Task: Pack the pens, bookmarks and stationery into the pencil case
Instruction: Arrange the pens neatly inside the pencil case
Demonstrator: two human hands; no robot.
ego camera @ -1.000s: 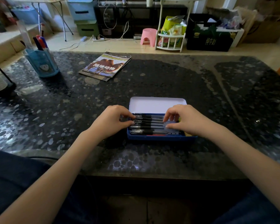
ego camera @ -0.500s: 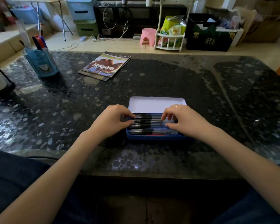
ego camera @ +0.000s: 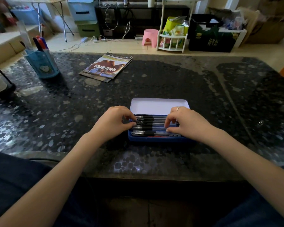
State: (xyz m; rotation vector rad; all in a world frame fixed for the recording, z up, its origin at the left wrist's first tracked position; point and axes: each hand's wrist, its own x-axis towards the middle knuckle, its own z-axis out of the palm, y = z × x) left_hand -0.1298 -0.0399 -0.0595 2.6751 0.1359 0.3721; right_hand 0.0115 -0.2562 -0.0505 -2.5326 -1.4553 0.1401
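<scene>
Pens: your slim black-capped plastic pens (ego camera: 150, 124) lie side by side, lengthwise, in the tray of the shallow blue metal pencil case (ego camera: 157, 139). They look light, stiff and smooth, so I judge they will roll if nudged; press down across the row, do not pinch one.
Left hand: your left hand (ego camera: 112, 122) has curled fingertips resting on the capped ends at the case's left side; whether it actually grips one pen, you cannot tell.
Right hand: your right hand (ego camera: 187, 122) does the same at the right ends, fingers bent over the barrels, a ring showing.
Lid: the pale hinged lid (ego camera: 154, 104) lies open flat behind the tray; take it by its far edge.
Room: the dark speckled tabletop (ego camera: 170, 76) lies bare beyond the lid. A magazine (ego camera: 107, 67) and a light blue pen holder (ego camera: 43, 63) sit well apart at far left.
Edge: the case lies near the front edge; don't drag it toward you.
</scene>
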